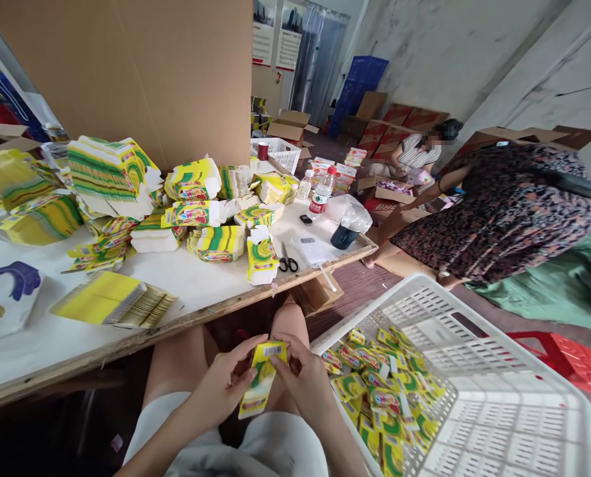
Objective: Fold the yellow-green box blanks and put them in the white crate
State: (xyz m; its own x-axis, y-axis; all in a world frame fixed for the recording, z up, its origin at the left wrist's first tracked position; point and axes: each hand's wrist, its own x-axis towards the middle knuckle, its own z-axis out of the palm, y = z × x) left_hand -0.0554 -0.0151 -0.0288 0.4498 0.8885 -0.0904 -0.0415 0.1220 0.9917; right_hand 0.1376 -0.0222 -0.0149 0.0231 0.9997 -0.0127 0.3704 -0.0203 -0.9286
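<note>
Over my lap I hold a small yellow and green carton (260,379) with a barcode on its top flap. My left hand (220,387) grips its left side, fingers curled round it. My right hand (303,377) pinches the top right flap with thumb and fingers. A white plastic basket (494,397) at my right holds several folded cartons (385,397) of the same print. On the table (201,285) ahead lie stacks of flat cartons (107,169) and a yellow pile of blanks (101,298).
Scissors (289,262), a water bottle (322,192), a dark cup (344,235) and a phone lie near the table's right end. A person in a patterned dress (499,205) bends at the right; another sits behind among cardboard boxes. A red stool (574,364) stands beside the basket.
</note>
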